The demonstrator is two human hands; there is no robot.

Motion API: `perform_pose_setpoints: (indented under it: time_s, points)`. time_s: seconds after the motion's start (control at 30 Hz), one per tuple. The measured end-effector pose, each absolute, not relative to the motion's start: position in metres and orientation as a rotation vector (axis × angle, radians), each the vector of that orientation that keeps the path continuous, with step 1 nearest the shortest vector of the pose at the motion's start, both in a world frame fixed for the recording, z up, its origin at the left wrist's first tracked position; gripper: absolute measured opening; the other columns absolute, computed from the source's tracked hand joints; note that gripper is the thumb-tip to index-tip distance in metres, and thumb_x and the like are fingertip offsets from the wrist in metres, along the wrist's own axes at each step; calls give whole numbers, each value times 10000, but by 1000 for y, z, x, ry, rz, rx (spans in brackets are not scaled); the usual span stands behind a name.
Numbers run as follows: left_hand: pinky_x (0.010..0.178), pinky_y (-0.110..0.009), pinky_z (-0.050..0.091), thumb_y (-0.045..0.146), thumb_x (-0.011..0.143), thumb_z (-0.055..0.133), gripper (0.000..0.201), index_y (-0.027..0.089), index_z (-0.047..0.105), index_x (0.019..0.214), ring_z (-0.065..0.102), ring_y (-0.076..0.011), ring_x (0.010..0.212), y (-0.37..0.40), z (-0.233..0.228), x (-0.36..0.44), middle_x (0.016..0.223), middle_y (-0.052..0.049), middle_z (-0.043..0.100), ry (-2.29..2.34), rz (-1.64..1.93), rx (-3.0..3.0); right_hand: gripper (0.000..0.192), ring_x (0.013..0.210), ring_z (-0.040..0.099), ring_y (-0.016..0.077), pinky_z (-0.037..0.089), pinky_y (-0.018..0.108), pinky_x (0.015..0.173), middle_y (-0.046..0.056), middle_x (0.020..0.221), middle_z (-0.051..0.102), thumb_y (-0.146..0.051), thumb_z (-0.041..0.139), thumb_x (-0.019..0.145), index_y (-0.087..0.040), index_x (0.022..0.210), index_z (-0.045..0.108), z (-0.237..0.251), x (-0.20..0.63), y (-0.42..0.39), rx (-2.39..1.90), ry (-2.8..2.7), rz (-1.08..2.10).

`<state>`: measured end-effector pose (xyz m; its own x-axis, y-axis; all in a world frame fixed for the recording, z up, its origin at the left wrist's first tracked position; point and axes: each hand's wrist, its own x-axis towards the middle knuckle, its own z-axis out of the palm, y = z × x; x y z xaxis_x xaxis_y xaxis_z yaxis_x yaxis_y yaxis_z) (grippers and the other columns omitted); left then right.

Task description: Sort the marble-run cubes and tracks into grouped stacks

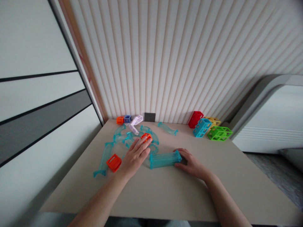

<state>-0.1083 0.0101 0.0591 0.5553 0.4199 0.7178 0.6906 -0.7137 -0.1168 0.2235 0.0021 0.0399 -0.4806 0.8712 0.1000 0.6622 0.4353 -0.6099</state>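
Observation:
My left hand [136, 157] reaches over the table with its fingers stretched out flat. Its fingertips are at a small orange block with open sides [147, 136], and whether they touch it I cannot tell. Around them lie curved translucent teal track pieces [151, 131]. My right hand [190, 163] has thumb and fingers around the right end of a stack of straight teal track pieces [164, 160], which rests on the table. Left of my left hand are another orange block [114, 162] and a long teal track piece [105, 157].
Along the back wall stand an orange block [120, 120], a purple block [127, 118], a pale lilac branching piece [135, 124] and a teal ramp [167, 128]. Red [195, 119], blue [202, 127], yellow [214, 121] and green [220, 133] frame blocks sit at the back right.

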Motion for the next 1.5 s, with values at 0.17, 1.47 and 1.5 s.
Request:
perform_pose_setpoints:
  time_s: [0.17,1.47,1.5]
  points:
    - [1208,-493,373,83,985,491,181,189,630,1033,446,-244,1440,12,55,-108,1412,-78,631,-862,-921,-2411,450,1236,566,334,426,525,1099,170,1324,611,-443,696,883,-174,1237,625,38,224,3,-1309,-2286,699]
    - [1101,-481,525,32,961,466,556,164,346,1488,526,-268,1377,13,44,-106,1428,-194,590,-1149,-1293,-2301,421,1224,572,339,430,536,1093,152,1313,624,-472,683,884,-206,1210,651,39,224,3,-1320,-2269,706]
    - [1101,-480,524,56,962,503,512,165,391,1450,542,-270,1363,13,44,-106,1413,-193,603,-1157,-1317,-2288,421,1224,572,338,431,533,1094,151,1313,623,-473,681,886,-207,1211,650,38,224,3,-1316,-2272,701]
